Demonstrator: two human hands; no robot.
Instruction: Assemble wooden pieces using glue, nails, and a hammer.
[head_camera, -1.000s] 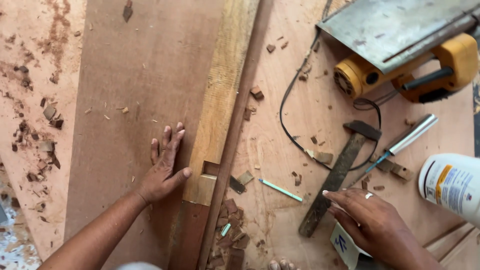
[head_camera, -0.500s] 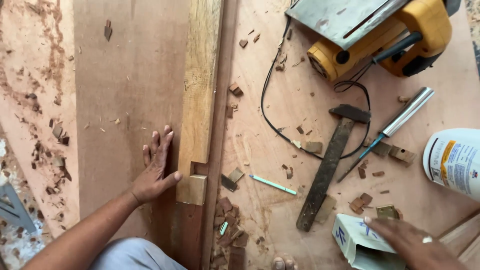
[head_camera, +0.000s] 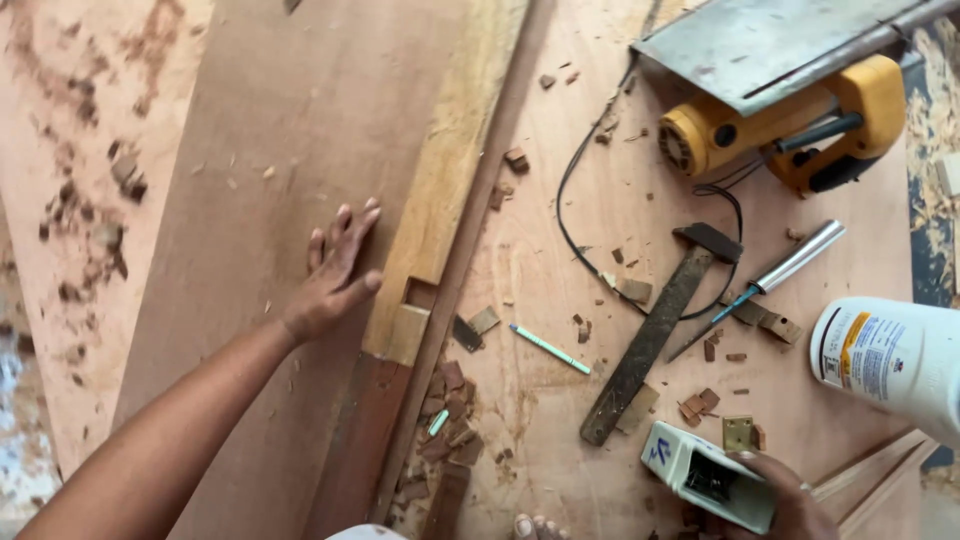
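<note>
Shifted leftward onto the small white box (head_camera: 708, 476) since half a second ago, right hand (head_camera: 785, 500) fingers closed around it, left hand (head_camera: 335, 270) fingers splayed flat on the door panel (head_camera: 250, 200), notch (head_camera: 418, 292) just beside their tips; probably fetching hardware, next opening the box.

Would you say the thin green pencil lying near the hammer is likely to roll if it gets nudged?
Probably: the green pencil looks slim, round and light, so a nudge may roll it. Wood chips scattered nearby might stop it soon. It seems stiff, not floppy.
</note>
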